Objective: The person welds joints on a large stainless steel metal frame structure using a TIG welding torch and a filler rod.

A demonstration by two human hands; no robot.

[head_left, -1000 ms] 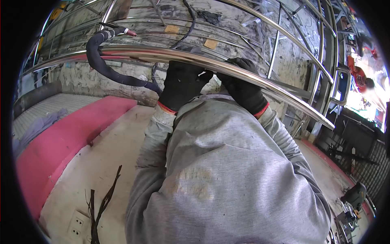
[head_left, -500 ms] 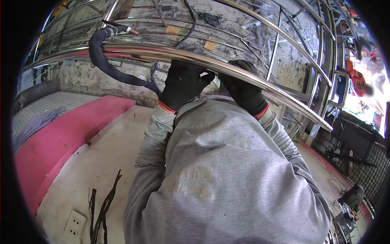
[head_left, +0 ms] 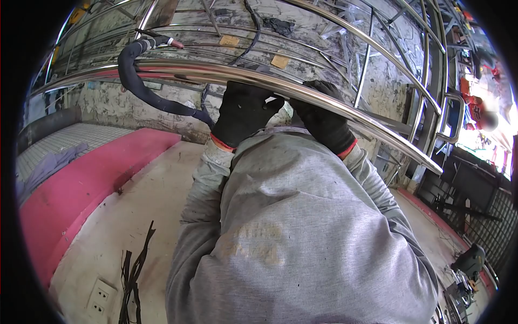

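Observation:
A long, shiny metal tube point(head_left: 367, 120) crosses in front of my body, sloping down to the right. My left hand point(head_left: 243, 110), in a black glove with a red-orange cuff edge, is closed at the tube, its thumb side turned right and its fingertips partly hidden by the metal. Further right, my right hand point(head_left: 325, 120) wears a matching glove and curls round the same tube, with dark glove showing on both sides of it. Left of my hands, a black-sleeved torch cable point(head_left: 143, 89) arches over the tube, ending in a copper-coloured nozzle point(head_left: 176, 44).
Metal frames point(head_left: 426, 86) and thin rods stand around the tube. A pink ledge point(head_left: 102, 175) lies left, near a wall socket point(head_left: 100, 297) and dark strips point(head_left: 135, 275). A person in red point(head_left: 475, 108) is at far right. Tools point(head_left: 461, 286) lie lower right.
Both hands stay in place on the tube. The view has shifted very slightly, and the dark strips at lower left appear a little further left.

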